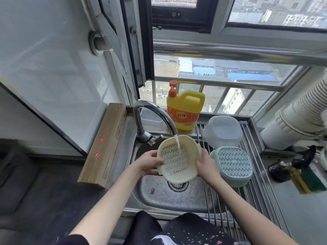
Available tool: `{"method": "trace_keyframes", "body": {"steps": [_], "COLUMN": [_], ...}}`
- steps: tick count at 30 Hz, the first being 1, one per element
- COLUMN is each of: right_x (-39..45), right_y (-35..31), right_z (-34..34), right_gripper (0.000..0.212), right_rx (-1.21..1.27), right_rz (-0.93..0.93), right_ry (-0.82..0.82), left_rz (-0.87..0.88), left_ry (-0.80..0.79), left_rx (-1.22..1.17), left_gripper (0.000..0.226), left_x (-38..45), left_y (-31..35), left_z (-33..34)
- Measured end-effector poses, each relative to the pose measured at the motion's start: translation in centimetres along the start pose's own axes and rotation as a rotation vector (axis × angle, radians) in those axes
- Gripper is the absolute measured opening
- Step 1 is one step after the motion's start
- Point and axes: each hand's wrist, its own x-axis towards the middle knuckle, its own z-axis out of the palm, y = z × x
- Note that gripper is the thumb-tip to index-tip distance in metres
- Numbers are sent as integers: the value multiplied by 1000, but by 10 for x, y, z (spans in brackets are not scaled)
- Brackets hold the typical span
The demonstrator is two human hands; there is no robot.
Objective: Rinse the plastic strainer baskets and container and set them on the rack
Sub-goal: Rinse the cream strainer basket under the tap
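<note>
A cream strainer basket (pixel 178 159) is tilted over the steel sink (pixel 159 195), and water from the tap (pixel 155 112) runs into it. My left hand (pixel 148 162) grips its left rim. My right hand (pixel 205 162) grips its right rim. A pale green strainer basket (pixel 233 164) lies upside down on the roll-up rack (pixel 228 206) at the sink's right. Behind it a clear plastic container (pixel 223 130) also lies upside down on the rack.
A yellow dish soap bottle (pixel 184 110) stands behind the tap, with a clear box (pixel 150 117) to its left. A long cardboard box (pixel 104 144) lies along the left of the sink. A sponge (pixel 307 181) and a dark bag (pixel 290 165) sit at the right.
</note>
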Motion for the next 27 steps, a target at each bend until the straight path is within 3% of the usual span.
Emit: {"method": "trace_keyframes", "body": {"steps": [3, 5, 8, 10, 16, 20, 23, 27], "right_x": [-5, -8, -13, -18, -6, 3, 11, 12], "right_y": [13, 20, 20, 14, -16, -36, -32, -1], "right_z": [6, 12, 10, 3, -19, -26, -29, -24], "right_gripper": [28, 31, 25, 24, 37, 33, 13, 19], "right_rx": [247, 431, 502, 523, 179, 100, 146, 339], "right_rz": [126, 187, 122, 40, -280, -368, -185, 197], "right_ry": [-39, -39, 19, 58, 214, 178, 185, 6], "left_rz": [81, 128, 169, 175, -33, -115, -102, -9], "left_ry": [20, 46, 120, 193, 126, 56, 72, 115], "left_rx": [-111, -82, 2, -71, -89, -2, 15, 21], "left_gripper": [66, 56, 43, 51, 42, 16, 11, 4], "left_x": [5, 8, 9, 11, 7, -1, -2, -5], "left_y": [5, 7, 3, -2, -18, -18, -12, 6], "left_z": [1, 1, 2, 0, 2, 8, 8, 7]}}
